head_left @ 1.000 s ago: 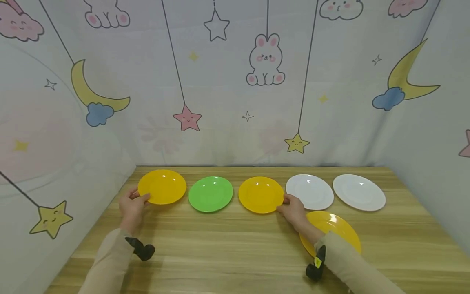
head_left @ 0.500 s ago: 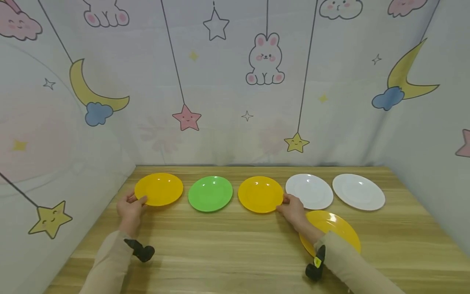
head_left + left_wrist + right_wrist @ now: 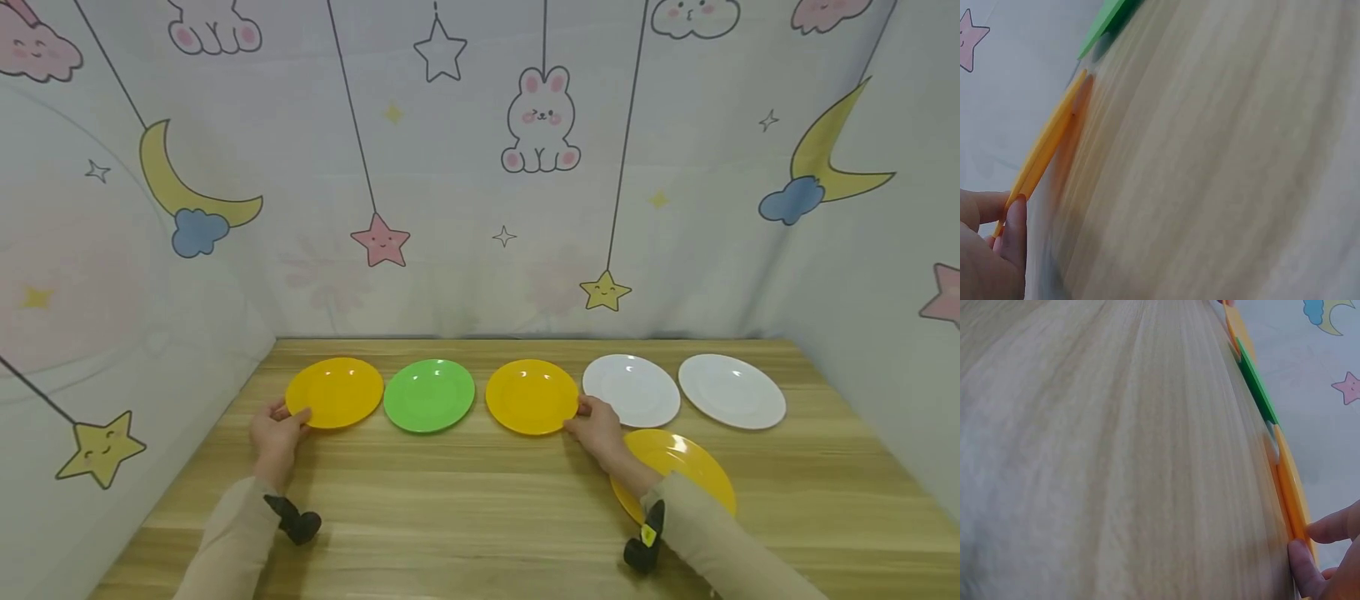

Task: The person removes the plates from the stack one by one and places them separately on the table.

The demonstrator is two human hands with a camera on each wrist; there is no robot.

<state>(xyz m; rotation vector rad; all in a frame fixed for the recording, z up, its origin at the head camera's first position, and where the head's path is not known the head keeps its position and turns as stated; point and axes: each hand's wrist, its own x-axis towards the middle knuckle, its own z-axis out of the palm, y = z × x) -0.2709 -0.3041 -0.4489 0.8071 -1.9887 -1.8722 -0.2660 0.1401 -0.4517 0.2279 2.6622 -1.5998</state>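
At the left end of the row, my left hand (image 3: 276, 435) pinches the near-left rim of a yellow plate (image 3: 334, 392) between thumb and fingers. In the left wrist view, that yellow plate (image 3: 1047, 140) is seen edge-on, close over the table, its far edge near the green plate (image 3: 1102, 28). My right hand (image 3: 597, 429) pinches the right rim of a second yellow plate (image 3: 532, 397) in the middle of the row. Thumb and finger also show on the rim of this yellow plate (image 3: 1291, 487) in the right wrist view. Between the two lies the green plate (image 3: 430, 396).
Right of my right hand, two white plates, the nearer one (image 3: 632, 391) and the outer one (image 3: 732, 391), continue the row. A third yellow plate (image 3: 686, 467) lies under my right forearm, partly hidden. The wooden table (image 3: 450, 517) meets patterned cloth walls (image 3: 465, 183) at back and sides.
My left hand has brought its yellow plate down and nearer to me, then right, up beside the green plate. My right hand stays on the middle yellow plate's rim.
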